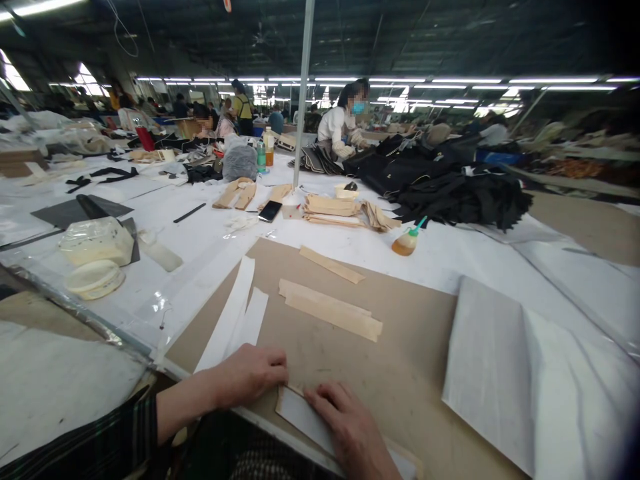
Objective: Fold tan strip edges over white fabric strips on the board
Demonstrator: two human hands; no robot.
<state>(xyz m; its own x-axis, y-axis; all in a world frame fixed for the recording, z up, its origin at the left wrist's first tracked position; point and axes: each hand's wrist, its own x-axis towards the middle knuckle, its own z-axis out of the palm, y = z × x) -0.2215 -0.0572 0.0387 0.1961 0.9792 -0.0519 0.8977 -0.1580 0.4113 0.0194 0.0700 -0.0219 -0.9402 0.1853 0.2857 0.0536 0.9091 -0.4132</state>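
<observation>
A narrow strip with a white face and tan edges (299, 411) lies at the near edge of the brown board (415, 320). My left hand (250, 375) is closed, its fingertips pinched at the strip's far left corner; the exact grip is partly hidden. Across the middle of the strip rests my right hand (347, 423), fingers bent and slightly apart, tips along its far edge. Beyond my hands, tan strips (327, 310) lie layered, and a single tan strip (332, 265) is above them. White paper strips (233, 317) lie left of these, partly behind my left hand.
Stacked white sheets (490, 367) cover the board's right side. A plastic-wrapped tub (97, 240) and round lid (95, 279) stand left. Farther back are a glue bottle (406, 240), phone (270, 211), metal pole (303, 93), black material (450, 180) and a masked co-worker (337, 123).
</observation>
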